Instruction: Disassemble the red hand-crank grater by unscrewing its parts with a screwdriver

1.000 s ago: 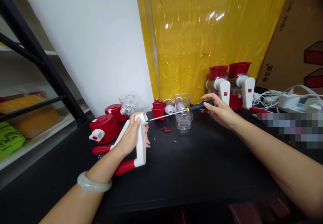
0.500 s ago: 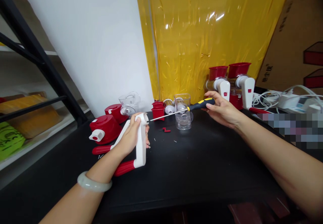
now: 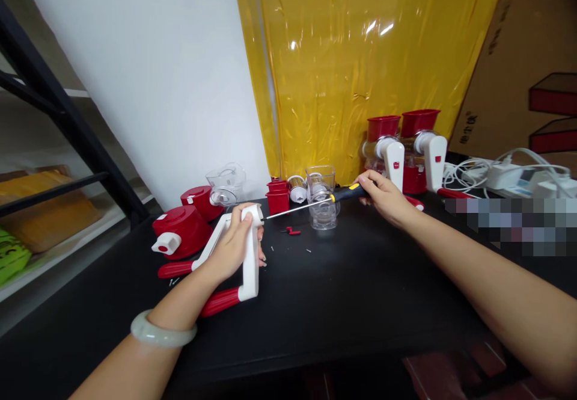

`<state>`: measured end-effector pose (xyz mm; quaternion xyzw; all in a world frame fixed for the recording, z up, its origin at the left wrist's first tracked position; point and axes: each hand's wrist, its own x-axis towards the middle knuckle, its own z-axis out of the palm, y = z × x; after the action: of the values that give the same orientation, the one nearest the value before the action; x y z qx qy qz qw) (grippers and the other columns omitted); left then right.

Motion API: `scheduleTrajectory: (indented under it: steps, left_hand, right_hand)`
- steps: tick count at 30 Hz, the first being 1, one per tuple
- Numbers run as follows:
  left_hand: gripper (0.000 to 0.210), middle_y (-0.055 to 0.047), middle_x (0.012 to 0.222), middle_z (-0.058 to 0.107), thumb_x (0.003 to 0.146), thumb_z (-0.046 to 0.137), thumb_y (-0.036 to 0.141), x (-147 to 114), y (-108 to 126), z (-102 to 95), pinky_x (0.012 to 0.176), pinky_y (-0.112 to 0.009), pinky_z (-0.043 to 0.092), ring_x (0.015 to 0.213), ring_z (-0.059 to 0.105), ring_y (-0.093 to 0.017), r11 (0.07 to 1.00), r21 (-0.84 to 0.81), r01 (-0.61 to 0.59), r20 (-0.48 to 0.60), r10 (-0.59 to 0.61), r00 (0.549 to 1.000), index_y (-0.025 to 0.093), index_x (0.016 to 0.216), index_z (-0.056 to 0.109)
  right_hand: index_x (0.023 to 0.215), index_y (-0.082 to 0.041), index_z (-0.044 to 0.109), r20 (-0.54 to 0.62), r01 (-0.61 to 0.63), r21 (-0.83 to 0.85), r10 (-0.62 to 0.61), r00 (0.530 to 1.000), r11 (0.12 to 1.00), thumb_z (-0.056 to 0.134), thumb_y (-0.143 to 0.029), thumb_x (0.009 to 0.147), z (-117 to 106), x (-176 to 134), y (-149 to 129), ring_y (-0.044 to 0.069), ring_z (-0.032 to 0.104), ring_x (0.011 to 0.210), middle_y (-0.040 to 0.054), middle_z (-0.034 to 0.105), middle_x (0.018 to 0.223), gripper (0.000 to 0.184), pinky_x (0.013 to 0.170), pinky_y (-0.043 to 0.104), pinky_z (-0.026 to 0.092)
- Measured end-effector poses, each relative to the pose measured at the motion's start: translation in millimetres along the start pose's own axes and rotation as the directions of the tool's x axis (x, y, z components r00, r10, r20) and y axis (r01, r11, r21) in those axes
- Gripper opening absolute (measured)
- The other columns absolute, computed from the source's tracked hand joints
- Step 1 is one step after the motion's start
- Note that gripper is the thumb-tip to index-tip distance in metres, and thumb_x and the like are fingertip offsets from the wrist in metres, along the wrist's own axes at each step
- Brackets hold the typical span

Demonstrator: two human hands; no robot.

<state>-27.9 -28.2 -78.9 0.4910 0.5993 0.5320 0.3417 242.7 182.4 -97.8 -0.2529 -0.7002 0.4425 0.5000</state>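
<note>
My left hand (image 3: 233, 245) is wrapped round a white crank handle (image 3: 250, 261) with a red grip, its round hub turned to the right. Behind it lies a second white handle (image 3: 211, 245) with a red grip, partly covered by my hand. My right hand (image 3: 378, 194) grips the dark blue and yellow handle of a screwdriver (image 3: 346, 193). The long shaft points left and its tip sits at the hub's opening; how deep it goes is hidden. On the black table, a small red part (image 3: 293, 231) and small screws (image 3: 309, 251) lie beyond my hands.
Red bases (image 3: 183, 231) stand at left beside a clear plastic housing (image 3: 226, 183). Red hoppers (image 3: 277, 198), a grater drum (image 3: 297, 189) and another clear housing (image 3: 323, 216) stand at the back. Assembled graters (image 3: 424, 147), white cables (image 3: 464, 174) and a carton (image 3: 496, 99) are at right.
My right hand has turned round the screwdriver's handle, its fingers now more closed over the end. The tip stays at the hub. The whole view has shifted slightly.
</note>
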Motion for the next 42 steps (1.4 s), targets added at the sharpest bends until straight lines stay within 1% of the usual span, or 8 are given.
scheduleTrajectory:
  steps: [8,17,21,24,27,33,39,42]
  left_hand:
    - [0.047,0.006,0.073,0.056,0.09,0.046,0.061,1.1,-0.6,-1.5,0.042,-0.037,0.058,0.045,0.059,-0.015,1.0,-0.014,-0.012,-0.012,0.012,1.0,0.03,0.122,0.033]
    - [0.044,0.006,0.073,0.056,0.092,0.044,0.06,0.9,-0.2,0.1,0.042,-0.036,0.058,0.045,0.06,-0.015,1.0,0.011,-0.006,-0.037,0.007,0.999,0.029,0.122,0.034]
    - [0.039,0.007,0.073,0.055,0.094,0.042,0.056,1.5,-2.0,1.1,0.042,-0.035,0.058,0.045,0.06,-0.014,1.0,0.008,-0.013,-0.03,0.013,0.999,0.029,0.121,0.033]
    - [0.035,0.005,0.074,0.056,0.096,0.041,0.05,5.7,0.1,3.5,0.042,-0.034,0.057,0.044,0.059,-0.015,1.0,0.022,-0.009,-0.04,0.01,0.999,0.028,0.121,0.032]
    - [0.032,0.002,0.079,0.059,0.097,0.04,0.045,14.3,9.1,9.0,0.044,-0.034,0.057,0.046,0.06,-0.015,0.999,0.006,-0.048,-0.043,0.048,0.998,0.028,0.123,0.033]
    - [0.032,-0.001,0.082,0.055,0.1,0.033,0.039,29.3,21.3,25.9,0.045,-0.027,0.053,0.046,0.056,-0.011,0.998,0.058,0.014,-0.132,-0.006,0.991,0.026,0.13,0.036]
    - [0.036,-0.003,0.085,0.053,0.099,0.036,0.047,27.6,-1.5,25.2,0.038,-0.024,0.047,0.045,0.054,-0.012,0.987,0.162,0.009,-0.176,0.02,0.984,0.026,0.128,0.04]
    - [0.034,-0.002,0.086,0.053,0.1,0.033,0.045,23.5,-7.7,26.1,0.039,-0.025,0.049,0.045,0.054,-0.011,0.985,0.172,0.022,-0.159,0.006,0.987,0.025,0.127,0.039]
  right_hand:
    - [0.094,-0.026,0.058,0.033,-0.006,0.223,-0.001,0.999,0.975,0.075,-0.057,0.074,2.5,0.4,-0.4,0.013,0.054,0.07,-0.0026,0.055,0.082,0.041,0.065,0.028,0.048]
    - [0.098,-0.028,0.061,0.162,-0.124,0.354,0.07,0.984,0.927,0.084,-0.04,0.067,-4.2,-3.6,-12.0,0.016,0.061,0.081,-0.0018,0.061,0.085,0.04,0.081,0.034,0.052]
    - [0.088,-0.025,0.061,0.056,-0.07,0.308,0.055,0.997,0.949,0.076,-0.056,0.072,2.0,0.9,-5.8,0.016,0.062,0.077,-0.0008,0.063,0.086,0.038,0.068,0.029,0.053]
    - [0.083,-0.022,0.059,-0.009,-0.115,0.155,0.117,0.993,0.981,0.049,-0.078,0.082,4.0,8.1,-1.9,0.015,0.056,0.054,0.0011,0.058,0.063,0.057,0.052,0.029,0.047]
    - [0.074,-0.021,0.054,-0.081,-0.12,-0.056,0.115,0.99,0.991,0.055,-0.078,0.078,1.5,15.5,-3.7,0.012,0.045,0.041,-0.0012,0.05,0.049,0.057,0.041,0.025,0.035]
    - [0.073,-0.023,0.048,-0.228,-0.118,0.117,0.142,0.963,0.986,0.07,-0.068,0.071,2.6,8.5,-2.3,0.011,0.048,0.045,-0.0029,0.05,0.056,0.05,0.039,0.022,0.033]
    - [0.074,-0.022,0.05,-0.245,-0.108,0.062,0.12,0.962,0.992,0.067,-0.068,0.071,7.6,-7.2,19.9,0.011,0.049,0.044,-0.0035,0.051,0.056,0.049,0.041,0.024,0.037]
    - [0.075,-0.023,0.049,-0.256,-0.095,0.139,0.129,0.958,0.986,0.07,-0.061,0.069,7.3,-9.5,21.4,0.01,0.049,0.048,-0.0037,0.052,0.062,0.044,0.043,0.024,0.039]
